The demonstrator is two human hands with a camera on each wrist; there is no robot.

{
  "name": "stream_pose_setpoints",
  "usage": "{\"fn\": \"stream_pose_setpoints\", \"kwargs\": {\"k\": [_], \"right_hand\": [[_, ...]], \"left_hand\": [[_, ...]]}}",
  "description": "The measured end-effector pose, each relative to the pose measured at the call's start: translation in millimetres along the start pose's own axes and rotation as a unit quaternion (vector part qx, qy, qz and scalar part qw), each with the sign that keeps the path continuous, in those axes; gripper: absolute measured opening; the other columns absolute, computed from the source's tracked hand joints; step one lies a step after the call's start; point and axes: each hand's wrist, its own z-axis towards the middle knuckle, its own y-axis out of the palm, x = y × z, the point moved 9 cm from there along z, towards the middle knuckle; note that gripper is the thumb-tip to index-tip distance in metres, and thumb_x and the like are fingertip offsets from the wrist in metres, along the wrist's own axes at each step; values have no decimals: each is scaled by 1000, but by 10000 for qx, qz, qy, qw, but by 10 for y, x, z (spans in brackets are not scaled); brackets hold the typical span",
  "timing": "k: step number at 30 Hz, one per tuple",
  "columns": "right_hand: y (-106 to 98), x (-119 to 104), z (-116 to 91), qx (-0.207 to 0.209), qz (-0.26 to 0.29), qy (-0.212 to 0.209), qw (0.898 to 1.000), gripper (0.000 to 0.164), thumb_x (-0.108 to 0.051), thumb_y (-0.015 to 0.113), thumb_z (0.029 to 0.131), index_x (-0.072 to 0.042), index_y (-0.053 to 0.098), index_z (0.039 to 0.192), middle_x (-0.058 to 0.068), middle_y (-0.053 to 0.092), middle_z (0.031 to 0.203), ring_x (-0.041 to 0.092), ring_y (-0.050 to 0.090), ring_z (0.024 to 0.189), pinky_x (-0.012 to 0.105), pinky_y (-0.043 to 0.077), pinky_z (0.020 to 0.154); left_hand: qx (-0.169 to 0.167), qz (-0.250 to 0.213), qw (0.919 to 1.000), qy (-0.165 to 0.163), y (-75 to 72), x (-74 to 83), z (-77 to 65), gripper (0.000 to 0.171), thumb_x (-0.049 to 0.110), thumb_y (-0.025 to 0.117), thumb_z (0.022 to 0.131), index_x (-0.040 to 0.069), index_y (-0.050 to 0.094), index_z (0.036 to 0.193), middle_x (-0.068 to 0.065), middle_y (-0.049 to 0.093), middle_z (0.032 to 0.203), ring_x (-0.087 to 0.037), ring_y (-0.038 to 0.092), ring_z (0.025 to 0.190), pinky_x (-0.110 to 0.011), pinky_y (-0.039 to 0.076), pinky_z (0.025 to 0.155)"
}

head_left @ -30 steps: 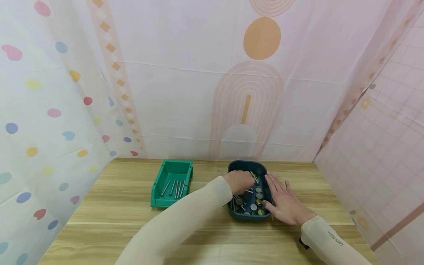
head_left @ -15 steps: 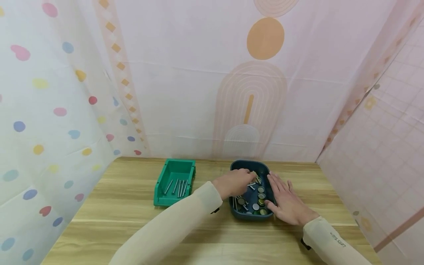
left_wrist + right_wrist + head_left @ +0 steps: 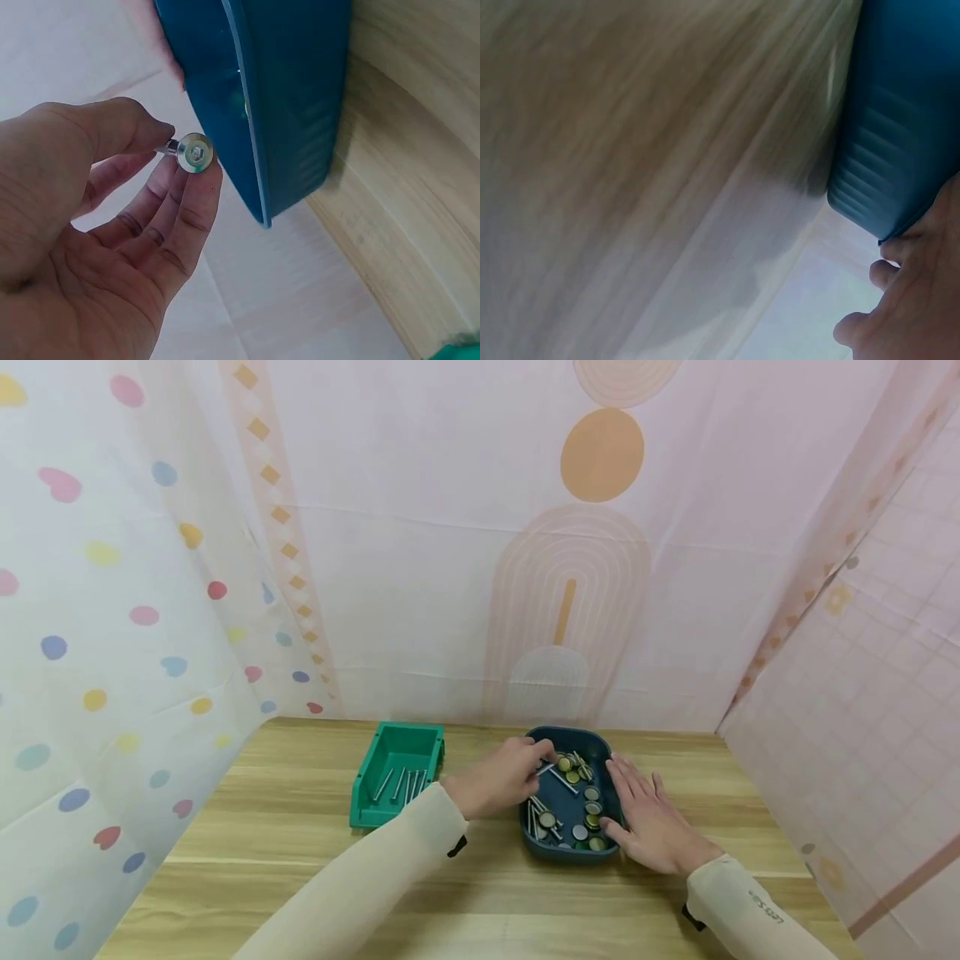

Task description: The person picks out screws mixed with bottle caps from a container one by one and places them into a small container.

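Between thumb and fingertips, my left hand [image 3: 498, 777] pinches a metal bolt [image 3: 196, 153]. Its flat round head, with a socket in the middle, faces the left wrist camera. The hand is over the left side of a dark blue tub [image 3: 572, 855]. Inside the tub lie several bottle caps [image 3: 592, 794] on the right and more bolts [image 3: 534, 820] at the front left. My right hand [image 3: 651, 821] rests on the tub's right rim, its fingers fairly straight. In the right wrist view, the tub's ribbed outer wall [image 3: 877, 161] shows beside that hand.
A green open-front bin [image 3: 369, 817] stands left of the tub, with several bolts [image 3: 396, 785] in it. Both containers sit on a wood-grain table [image 3: 300, 835]. A patterned cloth [image 3: 412, 610] hangs behind the table's back edge, with more cloth on both sides.
My left hand has drawn back leftward from the middle of the tub, now with a bolt between its fingers. Caps and bolts it covered are visible. The right hand stays on the rim.
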Motion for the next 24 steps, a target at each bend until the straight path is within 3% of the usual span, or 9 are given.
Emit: {"fn": "stream_pose_setpoints", "kwargs": {"k": [7, 14, 24], "right_hand": [[-17, 42, -44, -28, 15, 79, 10000, 91, -42, 64, 118, 1, 20, 184, 25, 18, 194, 53, 20, 180, 88, 14, 138], [-28, 50, -98, -65, -66, 91, 9999, 92, -45, 63, 118, 0, 20, 185, 24, 18, 195, 53, 20, 180, 87, 15, 138], [-93, 62, -162, 35, -88, 65, 9999, 91, -44, 64, 117, 2, 22, 184, 25, 20, 194, 54, 21, 179, 87, 17, 138]], "left_hand": [[365, -484, 9978, -253, -116, -174, -124, 33, 2, 71, 111, 8, 72, 144, -7, 76, 113, -16, 66, 93, -24, 59, 81], [715, -801, 9927, -544, -281, -370, -337, 37, 0, 75, 108, 7, 70, 144, -5, 73, 104, -16, 65, 87, -28, 60, 76], [1073, -672, 9887, -797, -415, -689, -552, 37, -1, 76, 106, 8, 73, 142, -4, 74, 100, -13, 63, 81, -27, 56, 72]]}}
